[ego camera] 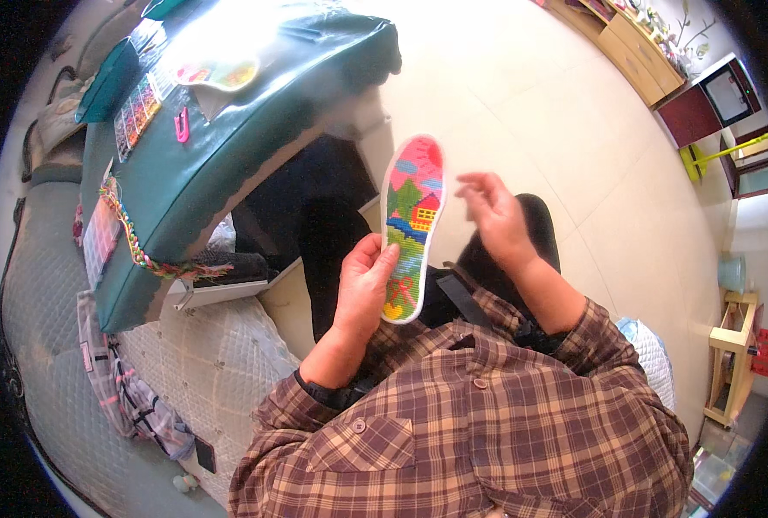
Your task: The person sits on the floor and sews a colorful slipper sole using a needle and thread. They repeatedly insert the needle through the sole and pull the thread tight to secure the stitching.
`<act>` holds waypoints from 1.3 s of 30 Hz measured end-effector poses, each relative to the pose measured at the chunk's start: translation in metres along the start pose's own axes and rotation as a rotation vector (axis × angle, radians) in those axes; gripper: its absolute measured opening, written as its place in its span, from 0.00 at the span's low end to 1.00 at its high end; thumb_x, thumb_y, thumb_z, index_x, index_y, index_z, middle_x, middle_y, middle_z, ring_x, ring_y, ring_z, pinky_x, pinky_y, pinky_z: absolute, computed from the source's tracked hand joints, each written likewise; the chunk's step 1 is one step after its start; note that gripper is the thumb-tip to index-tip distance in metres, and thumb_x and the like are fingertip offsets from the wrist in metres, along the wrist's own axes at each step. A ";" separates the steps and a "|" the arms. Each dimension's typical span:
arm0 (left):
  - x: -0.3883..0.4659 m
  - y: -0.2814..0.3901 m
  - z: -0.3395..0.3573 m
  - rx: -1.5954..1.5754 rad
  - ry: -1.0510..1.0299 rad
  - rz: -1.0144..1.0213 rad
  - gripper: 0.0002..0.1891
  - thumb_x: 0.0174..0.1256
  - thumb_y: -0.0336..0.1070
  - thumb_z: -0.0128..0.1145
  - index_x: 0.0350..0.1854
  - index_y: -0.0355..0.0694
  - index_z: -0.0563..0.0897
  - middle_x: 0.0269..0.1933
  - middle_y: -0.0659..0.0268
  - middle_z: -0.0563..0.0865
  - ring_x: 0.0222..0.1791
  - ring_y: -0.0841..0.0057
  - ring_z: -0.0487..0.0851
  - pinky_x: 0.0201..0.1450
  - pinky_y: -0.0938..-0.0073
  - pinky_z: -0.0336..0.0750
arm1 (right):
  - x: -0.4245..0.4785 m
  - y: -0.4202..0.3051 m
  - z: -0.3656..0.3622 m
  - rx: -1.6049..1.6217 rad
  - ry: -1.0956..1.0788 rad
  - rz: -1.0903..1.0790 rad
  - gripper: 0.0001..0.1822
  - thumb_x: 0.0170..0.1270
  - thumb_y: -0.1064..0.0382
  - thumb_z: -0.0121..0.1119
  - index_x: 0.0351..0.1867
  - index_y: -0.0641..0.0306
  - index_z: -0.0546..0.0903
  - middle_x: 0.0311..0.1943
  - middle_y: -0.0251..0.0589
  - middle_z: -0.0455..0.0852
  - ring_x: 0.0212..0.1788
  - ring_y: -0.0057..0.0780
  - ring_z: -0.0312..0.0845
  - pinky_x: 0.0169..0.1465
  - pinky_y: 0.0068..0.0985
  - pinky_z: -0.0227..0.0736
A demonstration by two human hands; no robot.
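My left hand (365, 280) grips the lower left edge of an embroidered insole (412, 226), with the thumb on its face. The insole has a white border and a stitched picture of a red and yellow house, green trees, blue water and a pink sky. It is held upright above my lap. My right hand (497, 217) is raised to the right of the insole, apart from it, with fingers bent and partly blurred. Whether a needle or thread is between those fingertips cannot be made out.
A table under a dark green cover (183, 175) stands at the left. On it lie another insole (218, 72), a compartment box of coloured threads (139, 113), a pink thread snipper (182, 125) and a braided thread bundle (128, 226). A phone (205, 454) rests on the sofa (53, 324).
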State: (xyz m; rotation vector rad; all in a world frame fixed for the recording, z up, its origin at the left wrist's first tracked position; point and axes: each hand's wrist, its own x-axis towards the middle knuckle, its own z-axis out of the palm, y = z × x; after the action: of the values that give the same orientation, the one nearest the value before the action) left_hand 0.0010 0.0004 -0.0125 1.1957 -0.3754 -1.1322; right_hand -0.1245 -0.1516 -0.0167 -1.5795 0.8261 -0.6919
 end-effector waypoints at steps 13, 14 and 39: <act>0.001 -0.007 0.004 0.148 -0.025 0.078 0.05 0.65 0.31 0.48 0.35 0.36 0.75 0.32 0.70 0.80 0.29 0.88 0.75 0.34 0.86 0.70 | -0.024 -0.048 0.029 -0.284 -0.438 -0.772 0.02 0.55 0.69 0.51 0.29 0.60 0.72 0.23 0.39 0.77 0.27 0.37 0.78 0.31 0.29 0.72; 0.002 -0.007 0.003 0.114 0.030 0.103 0.05 0.65 0.30 0.48 0.35 0.36 0.75 0.32 0.70 0.80 0.30 0.88 0.75 0.34 0.85 0.70 | -0.032 -0.056 0.027 -0.087 -0.530 -0.523 0.01 0.59 0.68 0.49 0.31 0.61 0.71 0.22 0.38 0.77 0.25 0.34 0.77 0.30 0.27 0.72; -0.008 0.005 0.005 -0.063 -0.061 -0.037 0.08 0.64 0.33 0.51 0.38 0.32 0.78 0.35 0.67 0.83 0.32 0.85 0.79 0.38 0.84 0.73 | -0.028 -0.062 -0.010 -0.594 -0.304 -0.526 0.05 0.57 0.66 0.55 0.33 0.62 0.80 0.23 0.45 0.80 0.23 0.33 0.78 0.26 0.25 0.71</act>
State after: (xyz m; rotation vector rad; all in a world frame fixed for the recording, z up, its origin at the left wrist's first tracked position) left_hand -0.0033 0.0040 -0.0039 1.1190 -0.3630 -1.2064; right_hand -0.1396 -0.1293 0.0462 -2.4184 0.3959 -0.5693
